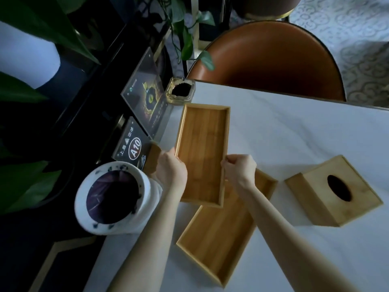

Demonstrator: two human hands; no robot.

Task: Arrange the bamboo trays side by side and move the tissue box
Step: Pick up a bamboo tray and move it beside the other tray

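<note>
Two bamboo trays and one tissue box sit out here. The far tray point(203, 152) is gripped at its long sides by the left hand point(171, 168) and right hand point(240, 170), its near end overlapping the near tray point(219, 237), which lies askew. Both are shallow, golden, empty rectangles. The tissue box point(334, 191), bamboo with an oval slot, stands right. White tabletop point(294, 127); brown chair point(273, 62) beyond, leafy plants point(42, 28) left.

A single wide-angle head-worn view looks steeply down and forward, close over the white marble-patterned table point(294, 127), with both bare forearms reaching in from below and the dim, perhaps distorted left edge hard to read.
</note>
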